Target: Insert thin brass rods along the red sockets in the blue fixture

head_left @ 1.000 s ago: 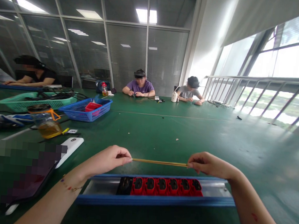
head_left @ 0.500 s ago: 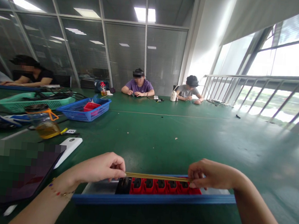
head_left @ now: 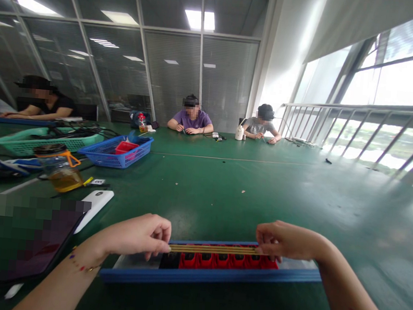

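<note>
Thin golden sticks [head_left: 212,249] stretch horizontally between my two hands, above a long blue-edged tray [head_left: 210,277]. My left hand [head_left: 154,237] pinches their left ends, and my right hand [head_left: 271,240] pinches the right ends. Beneath the sticks, several red holders [head_left: 222,261] with black inserts stand in a row in the tray. A black block [head_left: 170,261] sits at the row's left end, below my left fingers. The exact number of sticks cannot be made out.
On the left lie a dark tablet-like device [head_left: 39,251], a white object [head_left: 95,208], a jar of amber liquid [head_left: 62,173], a blue basket [head_left: 116,154] and a green basket [head_left: 19,143]. Several people sit at the far side of the green table [head_left: 203,193].
The sticks have come slightly nearer and now look more spread apart. My right hand has shifted a little to the left; my left hand is slightly lower.
</note>
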### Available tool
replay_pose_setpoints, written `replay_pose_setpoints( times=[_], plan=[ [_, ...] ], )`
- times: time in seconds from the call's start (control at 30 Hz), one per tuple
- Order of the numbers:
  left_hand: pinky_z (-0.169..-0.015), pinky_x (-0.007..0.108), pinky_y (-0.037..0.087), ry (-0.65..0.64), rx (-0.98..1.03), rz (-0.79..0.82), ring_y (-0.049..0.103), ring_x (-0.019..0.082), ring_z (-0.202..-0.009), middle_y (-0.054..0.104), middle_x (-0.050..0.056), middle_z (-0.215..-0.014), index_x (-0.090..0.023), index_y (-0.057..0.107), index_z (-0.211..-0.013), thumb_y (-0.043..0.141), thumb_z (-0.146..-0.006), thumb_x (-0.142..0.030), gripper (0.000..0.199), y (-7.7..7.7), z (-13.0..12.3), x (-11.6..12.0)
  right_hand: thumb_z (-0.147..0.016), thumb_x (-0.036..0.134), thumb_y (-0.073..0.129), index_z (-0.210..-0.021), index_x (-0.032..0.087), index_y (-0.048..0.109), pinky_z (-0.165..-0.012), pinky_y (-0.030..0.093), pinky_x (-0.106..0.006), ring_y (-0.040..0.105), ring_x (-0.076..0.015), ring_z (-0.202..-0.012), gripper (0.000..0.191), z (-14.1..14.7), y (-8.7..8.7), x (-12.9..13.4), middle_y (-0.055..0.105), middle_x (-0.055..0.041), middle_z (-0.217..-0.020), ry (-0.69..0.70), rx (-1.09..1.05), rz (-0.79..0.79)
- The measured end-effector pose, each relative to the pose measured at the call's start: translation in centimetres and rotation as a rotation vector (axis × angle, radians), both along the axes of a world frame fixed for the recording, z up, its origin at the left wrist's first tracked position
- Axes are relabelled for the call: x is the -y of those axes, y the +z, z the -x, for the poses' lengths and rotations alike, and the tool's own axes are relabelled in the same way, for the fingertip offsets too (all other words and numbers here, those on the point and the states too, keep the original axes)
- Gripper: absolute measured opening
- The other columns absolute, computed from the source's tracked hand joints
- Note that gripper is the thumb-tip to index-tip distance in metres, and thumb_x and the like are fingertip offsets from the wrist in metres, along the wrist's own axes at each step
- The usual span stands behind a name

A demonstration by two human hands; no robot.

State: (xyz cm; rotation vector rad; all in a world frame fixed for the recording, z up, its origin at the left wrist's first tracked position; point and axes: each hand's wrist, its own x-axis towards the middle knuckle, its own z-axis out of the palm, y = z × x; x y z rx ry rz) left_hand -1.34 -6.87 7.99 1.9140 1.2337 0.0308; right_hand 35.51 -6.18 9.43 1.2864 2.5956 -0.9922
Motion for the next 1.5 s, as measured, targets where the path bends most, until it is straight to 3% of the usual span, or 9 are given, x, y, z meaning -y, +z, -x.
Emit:
replay_pose_setpoints(
  times=[0.27, 0.5, 1.0, 1.5],
  plan=[
    [-0.050, 0.021, 0.042, 0.003, -0.021, 0.010, 0.062, 0.015, -0.058, 0.064, 0.000, -0.067, -0.019, 0.052, -0.083, 0.054, -0.071, -0.040, 0.024, -0.3, 0.0, 0.0, -0.080, 0.041, 0.048, -0.083, 0.019, 0.055, -0.049, 0.038, -0.020, 0.057, -0.0122, -0.058, 0.024, 0.6, 0.5, 0.3, 0.064, -0.0003, -0.071, -0.025, 0.038, -0.091],
    [-0.049, 0.020, 0.041, -0.011, -0.018, -0.002, 0.061, 0.015, -0.058, 0.063, -0.001, -0.066, -0.019, 0.052, -0.083, 0.056, -0.071, -0.040, 0.025, -0.2, -0.2, 0.1, -0.078, 0.043, 0.050, -0.083, 0.020, 0.056, -0.052, 0.039, -0.021, 0.057, -0.0140, -0.063, 0.024, 0.3, 0.0, 0.2, 0.064, -0.0014, -0.076, -0.050, 0.082, -0.176],
    [-0.051, 0.021, 0.040, -0.024, -0.060, -0.017, 0.059, 0.014, -0.059, 0.062, -0.001, -0.069, -0.019, 0.054, -0.088, 0.052, -0.072, -0.047, 0.032, 0.2, -0.6, 0.1, -0.076, 0.050, 0.050, -0.086, 0.020, 0.058, -0.055, 0.040, -0.023, 0.057, -0.0165, -0.069, 0.033, -0.5, -0.5, -0.3, 0.064, -0.0030, -0.082, -0.066, 0.126, -0.158],
    [-0.049, 0.019, 0.034, -0.076, -0.085, -0.084, 0.051, 0.011, -0.057, 0.060, -0.002, -0.066, -0.018, 0.060, -0.077, 0.047, -0.074, -0.050, 0.034, 0.3, 0.1, -0.4, -0.071, 0.051, 0.056, -0.085, 0.020, 0.059, -0.058, 0.041, -0.025, 0.057, -0.0186, -0.072, 0.035, -0.2, -0.2, 0.1, 0.064, -0.0038, -0.081, -0.070, 0.132, -0.202]
  ],
)
